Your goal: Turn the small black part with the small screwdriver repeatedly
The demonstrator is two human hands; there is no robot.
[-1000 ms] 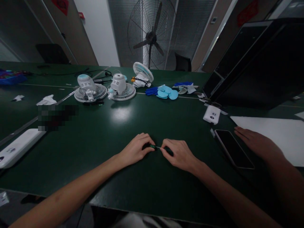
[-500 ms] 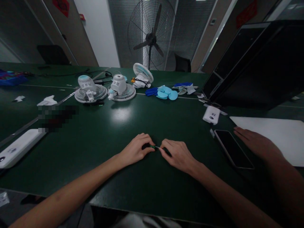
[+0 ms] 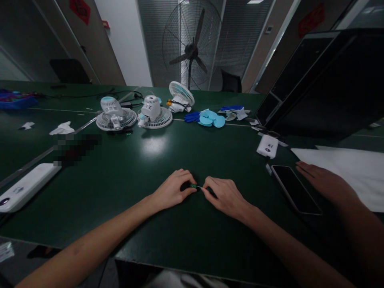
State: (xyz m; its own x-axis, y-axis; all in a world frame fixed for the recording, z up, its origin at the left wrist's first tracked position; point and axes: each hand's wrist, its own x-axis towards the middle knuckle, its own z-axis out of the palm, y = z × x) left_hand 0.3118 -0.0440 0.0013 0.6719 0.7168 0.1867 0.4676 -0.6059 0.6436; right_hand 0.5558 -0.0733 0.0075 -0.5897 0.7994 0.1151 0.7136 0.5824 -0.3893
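Observation:
My left hand [image 3: 176,188] pinches a small green circuit board [image 3: 193,185] between thumb and fingertips, just above the dark green table. Facing it from the right, my right hand [image 3: 225,195] is closed in a pinch on a thin pale wire-like piece [image 3: 199,187]. The far end of that piece reaches the board's right edge; whether it is fixed there is too small to tell. Both forearms rest low over the table's near edge.
White fans [image 3: 151,112] lie farther back, beside light blue fan blades [image 3: 211,118]. To the right are a phone [image 3: 295,188], a white power bank [image 3: 267,146], another person's hand [image 3: 330,182] by white sheets [image 3: 360,168], and a large black screen [image 3: 327,84]. At left lies a white case [image 3: 28,187].
My hands keep almost the same pose around the board. At right the white sheets have shifted, with a second edge now showing. The view has tilted slightly.

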